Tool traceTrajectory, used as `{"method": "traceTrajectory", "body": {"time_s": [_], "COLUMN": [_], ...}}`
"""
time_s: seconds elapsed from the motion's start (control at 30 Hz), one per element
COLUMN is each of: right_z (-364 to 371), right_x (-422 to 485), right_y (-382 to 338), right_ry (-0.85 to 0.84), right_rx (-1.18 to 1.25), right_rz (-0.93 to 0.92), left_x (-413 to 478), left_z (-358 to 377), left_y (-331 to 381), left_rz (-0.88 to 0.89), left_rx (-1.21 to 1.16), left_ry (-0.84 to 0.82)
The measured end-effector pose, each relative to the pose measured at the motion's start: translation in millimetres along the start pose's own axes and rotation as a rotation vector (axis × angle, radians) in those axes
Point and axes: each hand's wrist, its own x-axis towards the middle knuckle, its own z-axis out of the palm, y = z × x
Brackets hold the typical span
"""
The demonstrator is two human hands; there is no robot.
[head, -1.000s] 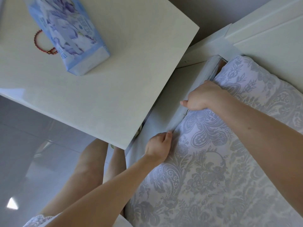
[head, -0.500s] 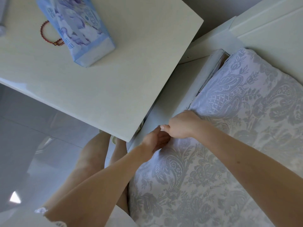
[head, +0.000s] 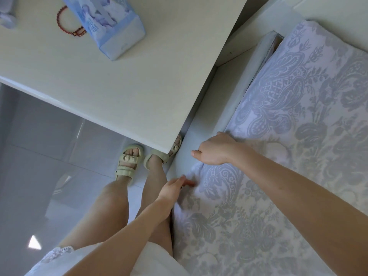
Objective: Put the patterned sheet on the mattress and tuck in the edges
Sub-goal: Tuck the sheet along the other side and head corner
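The patterned sheet (head: 288, 148), pale lilac with grey floral damask, lies spread over the mattress on the right; the mattress itself is hidden beneath it. My right hand (head: 216, 151) sits at the sheet's left edge, fingers curled over a bunched bit of fabric, thumb pointing left. My left hand (head: 172, 189) is lower on the same edge, its fingers fairly straight and touching the side of the sheet where it hangs down. A white bed frame rail (head: 250, 76) runs along the sheet's left side.
A white nightstand top (head: 119, 90) stands close to the bed's left, leaving a narrow gap. On it lie a blue patterned tissue pack (head: 113, 24) and a red bead bracelet (head: 66, 26). My sandalled feet (head: 129, 162) stand on grey floor tiles (head: 39, 156).
Both hands slid along the sheet's left edge toward me, met briefly, then parted. The view now takes in my legs and feet beside the bed.
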Motion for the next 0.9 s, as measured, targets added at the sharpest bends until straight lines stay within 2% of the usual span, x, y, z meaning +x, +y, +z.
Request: {"method": "traceTrajectory", "body": {"time_s": [0.17,0.4,0.53,0.7,0.9], "right_z": [15,15,22,31,32], "right_x": [-1,3,8,5,3], "right_y": [-20,-32,-41,-35,-37], "right_ry": [0.041,-0.114,-0.165,-0.220,-0.289], "right_rx": [-0.037,-0.085,-0.181,-0.284,-0.247], "right_rz": [0.005,0.142,0.160,0.151,0.255], "left_x": [3,-1,-5,-2,5], "left_z": [4,1,9,13,30], "left_y": [-16,-32,-39,-49,-43], "left_rz": [0.026,0.114,0.079,0.144,0.044], "left_rx": [-0.059,-0.081,-0.167,-0.191,-0.096], "left_ry": [-0.020,-0.021,-0.069,-0.090,-0.335]}}
